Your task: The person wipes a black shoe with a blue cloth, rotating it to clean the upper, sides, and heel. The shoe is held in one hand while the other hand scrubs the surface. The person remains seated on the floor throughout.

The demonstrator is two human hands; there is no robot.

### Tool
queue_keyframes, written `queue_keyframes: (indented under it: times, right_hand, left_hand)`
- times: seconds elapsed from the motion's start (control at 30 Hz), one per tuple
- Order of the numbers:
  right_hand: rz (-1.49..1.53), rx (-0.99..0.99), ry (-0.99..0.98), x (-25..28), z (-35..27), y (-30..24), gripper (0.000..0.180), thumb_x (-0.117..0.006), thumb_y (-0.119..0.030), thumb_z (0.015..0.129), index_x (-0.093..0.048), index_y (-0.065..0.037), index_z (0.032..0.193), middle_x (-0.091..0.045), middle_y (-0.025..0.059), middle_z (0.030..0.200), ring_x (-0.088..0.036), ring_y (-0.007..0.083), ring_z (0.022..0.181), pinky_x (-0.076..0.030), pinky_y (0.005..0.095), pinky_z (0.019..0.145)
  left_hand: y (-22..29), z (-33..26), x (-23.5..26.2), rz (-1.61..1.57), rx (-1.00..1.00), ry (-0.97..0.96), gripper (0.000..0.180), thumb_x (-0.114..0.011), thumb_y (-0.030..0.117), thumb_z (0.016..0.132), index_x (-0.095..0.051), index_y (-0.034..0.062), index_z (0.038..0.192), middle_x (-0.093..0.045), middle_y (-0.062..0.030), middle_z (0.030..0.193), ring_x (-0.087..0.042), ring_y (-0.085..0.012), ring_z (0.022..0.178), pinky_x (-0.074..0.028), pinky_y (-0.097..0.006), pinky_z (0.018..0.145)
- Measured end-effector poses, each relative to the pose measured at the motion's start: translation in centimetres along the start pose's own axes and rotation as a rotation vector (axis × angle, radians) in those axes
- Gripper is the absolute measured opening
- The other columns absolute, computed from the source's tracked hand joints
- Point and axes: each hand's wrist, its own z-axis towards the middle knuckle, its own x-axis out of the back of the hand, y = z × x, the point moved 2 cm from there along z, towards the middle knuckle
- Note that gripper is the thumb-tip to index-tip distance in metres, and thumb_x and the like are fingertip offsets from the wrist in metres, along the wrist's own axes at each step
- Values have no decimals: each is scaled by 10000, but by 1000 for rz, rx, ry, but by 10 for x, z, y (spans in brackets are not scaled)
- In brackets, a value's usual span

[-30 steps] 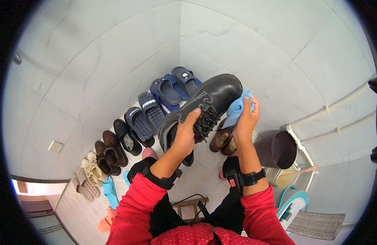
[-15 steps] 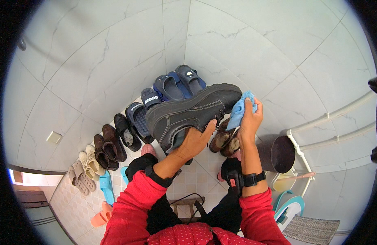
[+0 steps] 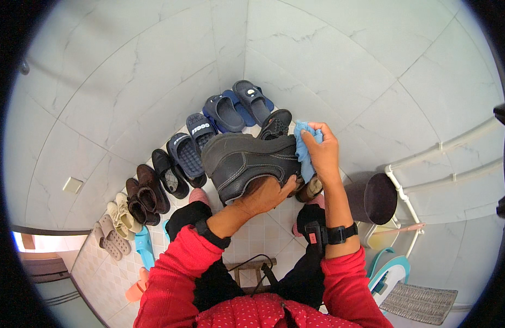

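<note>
A black leather shoe (image 3: 239, 169) with pale stitching hangs above the floor, tipped so its thick sole edge is toward the wall. My left hand (image 3: 260, 197) reaches into its opening, the thumb pressed along the outside, and grips it. At the right, my right hand (image 3: 324, 153) pinches a crumpled blue cloth (image 3: 303, 153) against the toe end, which the cloth and fingers largely cover. Behind the held shoe stands another black lace-up shoe (image 3: 277, 123). Brown shoes (image 3: 310, 190) sit partly hidden below my right hand.
Along the left wall runs a row of footwear: navy slippers (image 3: 186, 156), black shoes (image 3: 170, 175), brown shoes (image 3: 153, 188), cream shoes (image 3: 124, 213) and blue slippers (image 3: 144, 246). A dark bucket (image 3: 373, 198) stands right, beside a white pipe rack (image 3: 403, 199). A wooden stool (image 3: 247, 273) is between my legs.
The shoe has turned and its toe end has come down, uncovering the black shoe behind it. My right hand has carried the cloth left and slightly down with the toe.
</note>
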Motion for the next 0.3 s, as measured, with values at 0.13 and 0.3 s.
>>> queue_keyframes:
  times: [0.13, 0.3]
  right_hand:
    - [-70, 58, -51, -6, -4, -6, 164, -688, -122, 863, -629, -50, 998, -610, -21, 780, -530, 43, 643, -436, 209, 553]
    - [-55, 58, -146, -11, -9, -11, 180, -692, -133, 864, -640, -69, 1024, -612, -21, 788, -531, 41, 660, -444, 210, 576]
  left_hand:
    - [1, -2, -2, 66, 153, -163, 423, -601, 318, 880, -605, 2, 1162, -622, -239, 1104, -578, -398, 1042, -419, -471, 953]
    - [2, 3, 2, 104, 121, -288, 466, -608, 374, 869, -606, 10, 1160, -628, -240, 1091, -596, -382, 1018, -422, -480, 944]
